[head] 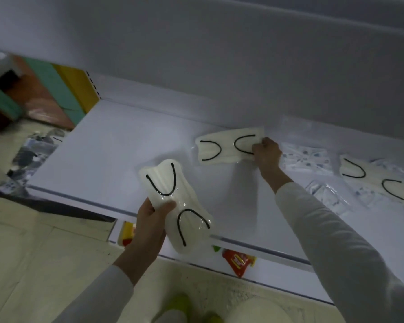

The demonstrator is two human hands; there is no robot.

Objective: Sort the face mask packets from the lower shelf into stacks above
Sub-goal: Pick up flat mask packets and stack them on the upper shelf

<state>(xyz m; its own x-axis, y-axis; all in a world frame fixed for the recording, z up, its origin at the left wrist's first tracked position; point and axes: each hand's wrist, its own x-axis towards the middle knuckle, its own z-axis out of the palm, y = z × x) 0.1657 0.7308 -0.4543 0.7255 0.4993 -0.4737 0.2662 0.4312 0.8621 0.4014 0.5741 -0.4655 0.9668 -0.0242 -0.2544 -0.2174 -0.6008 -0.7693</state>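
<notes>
My left hand (151, 220) grips a cream face mask packet with black ear loops (173, 203), held upright over the front edge of the white shelf (107, 159). My right hand (266, 155) pinches the right end of a second cream mask packet (224, 148) that lies flat near the back of the shelf. To the right lie a printed white-and-blue mask packet (306, 157), another clear packet (327, 194) and a third cream packet with black loops (371, 180).
Below the shelf's front edge a lower shelf holds a red snack packet (238, 262) and a yellow one (126, 234). Dark packets lie on the floor at left (30, 155). A coloured panel (56, 94) stands beyond the shelf's left end. The grey back wall (219, 66) rises behind.
</notes>
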